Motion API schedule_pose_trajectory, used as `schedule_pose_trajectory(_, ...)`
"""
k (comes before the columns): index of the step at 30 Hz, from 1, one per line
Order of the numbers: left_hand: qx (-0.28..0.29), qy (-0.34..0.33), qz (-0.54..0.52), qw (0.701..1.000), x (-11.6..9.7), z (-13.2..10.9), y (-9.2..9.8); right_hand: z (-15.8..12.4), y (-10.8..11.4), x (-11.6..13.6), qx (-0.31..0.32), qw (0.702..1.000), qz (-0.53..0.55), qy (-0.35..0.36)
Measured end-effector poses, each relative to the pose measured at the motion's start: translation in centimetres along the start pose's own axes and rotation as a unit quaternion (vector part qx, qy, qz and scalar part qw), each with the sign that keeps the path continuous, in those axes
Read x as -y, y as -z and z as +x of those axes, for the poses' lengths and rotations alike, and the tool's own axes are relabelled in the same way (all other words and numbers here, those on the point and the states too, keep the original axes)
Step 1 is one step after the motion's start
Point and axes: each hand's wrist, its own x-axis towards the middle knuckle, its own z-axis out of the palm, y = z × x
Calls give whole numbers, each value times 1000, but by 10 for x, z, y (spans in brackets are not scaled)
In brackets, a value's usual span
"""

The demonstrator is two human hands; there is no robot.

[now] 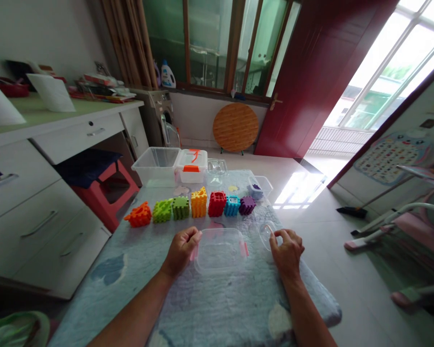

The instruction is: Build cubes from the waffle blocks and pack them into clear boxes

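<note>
The left hand (183, 250) was curled, its fingers pinching the pink latch at the left end of a clear rectangular container (220, 251) that lay on the fuzzy blue mat (217, 308) between both hands. The right hand (287, 250) was curled too, fingertips pinching the rim of a small round clear dish (266, 234) just right of the container. Beyond them stood a row of 7 colourful puzzle cubes (198, 203), and behind those a clear storage bin (155, 164).
</note>
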Motion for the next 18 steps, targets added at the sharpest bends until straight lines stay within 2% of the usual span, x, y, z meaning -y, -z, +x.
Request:
schedule_pose_trajectory(2, -1, -2, -1, 1000, -1, 0, 0, 8, 4, 6, -14, 1000, 20, 17)
schedule_pose_trajectory(4, -2, -4, -1, 1000, -2, 0, -1, 24, 8, 15, 2, 996, 58, 71)
schedule_pose_trajectory(7, 0, 0, -5, 1000, -4, -1, -1, 58, 5, 32, 98, 972, 98, 188)
schedule_pose_trajectory(10, 1, 0, -5, 1000, -6, -1, -1, 93, -10, 47, 204, 941, 80, 259)
schedule_pose_trajectory(14, -3, -5, 4, 1000, -8, -1, -1, 124, -34, 60, 310, 904, 33, 293)
schedule_pose_trajectory(18, 0, -6, 10, 1000, -8, -1, 0, 136, -46, 66, 351, 881, -17, 316)
